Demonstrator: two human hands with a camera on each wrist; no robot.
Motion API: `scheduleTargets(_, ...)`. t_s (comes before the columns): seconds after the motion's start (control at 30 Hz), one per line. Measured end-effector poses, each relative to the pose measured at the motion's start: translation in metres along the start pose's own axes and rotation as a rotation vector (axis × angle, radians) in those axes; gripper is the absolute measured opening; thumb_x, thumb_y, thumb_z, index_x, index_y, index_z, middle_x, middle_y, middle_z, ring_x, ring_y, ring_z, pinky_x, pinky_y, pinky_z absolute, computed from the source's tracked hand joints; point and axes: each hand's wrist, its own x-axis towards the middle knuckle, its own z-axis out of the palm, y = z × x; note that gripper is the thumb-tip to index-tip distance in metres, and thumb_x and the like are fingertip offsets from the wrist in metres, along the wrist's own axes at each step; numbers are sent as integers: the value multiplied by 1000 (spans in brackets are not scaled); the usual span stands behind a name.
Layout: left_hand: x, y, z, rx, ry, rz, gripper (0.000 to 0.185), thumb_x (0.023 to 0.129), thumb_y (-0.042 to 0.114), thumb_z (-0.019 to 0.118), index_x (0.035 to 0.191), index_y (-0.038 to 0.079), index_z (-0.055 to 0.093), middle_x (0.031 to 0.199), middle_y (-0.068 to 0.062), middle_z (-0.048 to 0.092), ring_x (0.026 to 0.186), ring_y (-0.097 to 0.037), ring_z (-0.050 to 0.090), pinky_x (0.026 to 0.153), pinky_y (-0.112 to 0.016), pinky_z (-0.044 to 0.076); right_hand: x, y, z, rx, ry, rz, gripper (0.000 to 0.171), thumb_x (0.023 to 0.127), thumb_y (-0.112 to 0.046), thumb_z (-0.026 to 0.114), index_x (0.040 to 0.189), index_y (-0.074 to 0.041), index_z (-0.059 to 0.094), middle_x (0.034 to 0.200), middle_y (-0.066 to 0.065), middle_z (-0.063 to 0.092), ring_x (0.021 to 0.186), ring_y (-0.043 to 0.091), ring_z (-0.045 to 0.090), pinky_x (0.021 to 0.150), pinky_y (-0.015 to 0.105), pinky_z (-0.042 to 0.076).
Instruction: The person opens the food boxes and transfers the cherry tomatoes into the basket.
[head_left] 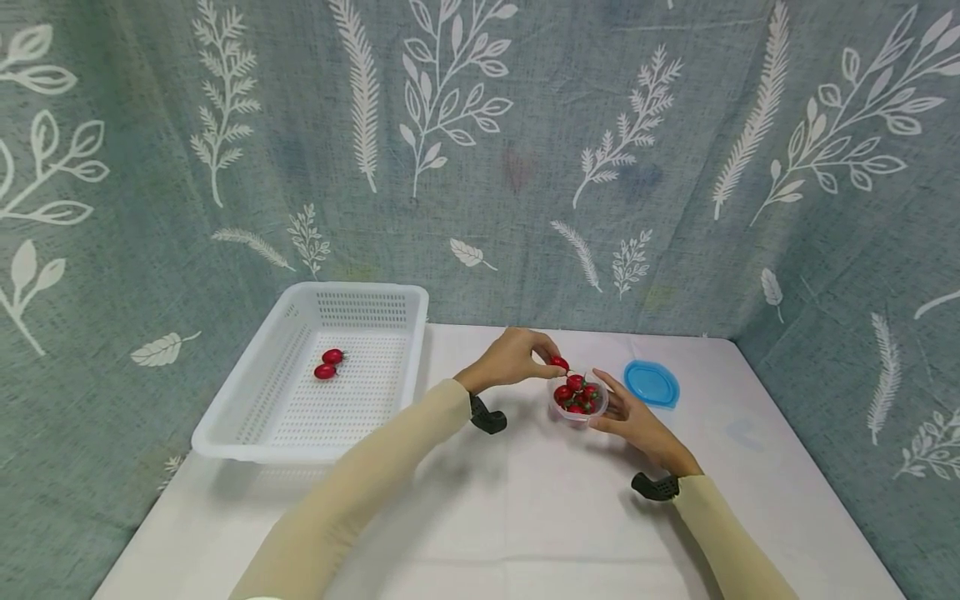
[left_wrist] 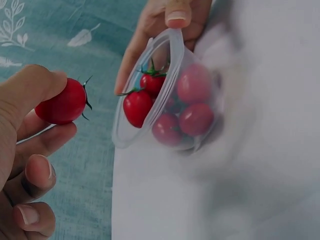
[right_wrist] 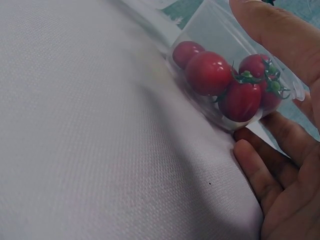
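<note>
Red cherry tomato (left_wrist: 62,104) pinched above tomato-filled clear cup (left_wrist: 150,135)

Red tomatoes (head_left: 577,392) fill a clear cup (left_wrist: 150,135) beside a blue lid (head_left: 651,383), a white basket (head_left: 247,417) and a grey-green, white-leaf-patterned backdrop (head_left: 525,150).

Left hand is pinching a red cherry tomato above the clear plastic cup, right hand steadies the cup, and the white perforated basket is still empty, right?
Not quite: the white perforated basket already holds two red cherry tomatoes, as the head view shows. The rest stands: the left hand pinches a red cherry tomato above the clear plastic cup, and the right hand steadies it.
</note>
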Motion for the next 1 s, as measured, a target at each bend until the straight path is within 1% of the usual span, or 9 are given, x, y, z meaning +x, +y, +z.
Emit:
scheduleTargets(0.27, -8, 1, -20, 4, 32, 16, 21, 92, 42, 78, 106, 26, 78, 96, 14, 74, 89, -7, 66, 72, -31, 52, 0, -2, 0, -17, 13, 15, 97, 93, -33, 79, 166, -32, 16, 168, 17, 20, 150, 44, 28, 115, 68, 22)
scheduleTargets(0.4, -13, 3, -31, -3, 46, -5, 25, 92, 44, 78, 108, 26, 77, 95, 12, 73, 88, -7, 66, 69, -30, 53, 0, -1, 0, -17, 19, 18, 96, 93, -33, 79, 166, -34, 17, 169, 17, 18, 151, 44, 27, 116, 67, 21)
scheduleTargets(0.57, -21, 3, -43, -41, 71, -36, 25, 90, 43, 80, 109, 26, 77, 92, 13, 73, 83, -15, 64, 67, -33, 51, -2, -1, 0, 17, 5, -6, 94, 94, -27, 79, 166, -34, 18, 169, 17, 19, 151, 43, 28, 117, 64, 23)
scheduleTargets(0.67, -26, 0, -50, -54, 87, -45, 23, 90, 42, 81, 107, 26, 77, 90, 13, 73, 79, -19, 61, 66, -34, 50, -3, -1, 0, 36, -5, -23, 96, 94, -25, 78, 166, -30, 16, 168, 17, 20, 150, 43, 29, 116, 63, 27)
scheduleTargets(0.77, -32, -4, -57, -51, 100, -55, 21, 90, 42, 81, 105, 28, 77, 90, 13, 73, 78, -18, 60, 67, -35, 49, -2, -2, 0, 38, -6, -32, 97, 94, -25, 79, 167, -27, 15, 168, 18, 21, 150, 43, 30, 114, 62, 30)
scheduleTargets(1.0, -53, -17, -74, -61, 141, -91, 20, 90, 42, 80, 105, 29, 76, 95, 13, 73, 81, -22, 60, 69, -37, 48, -2, -1, 3, 33, -16, -44, 95, 95, -24, 77, 167, -28, 15, 168, 18, 21, 150, 43, 29, 115, 63, 28)
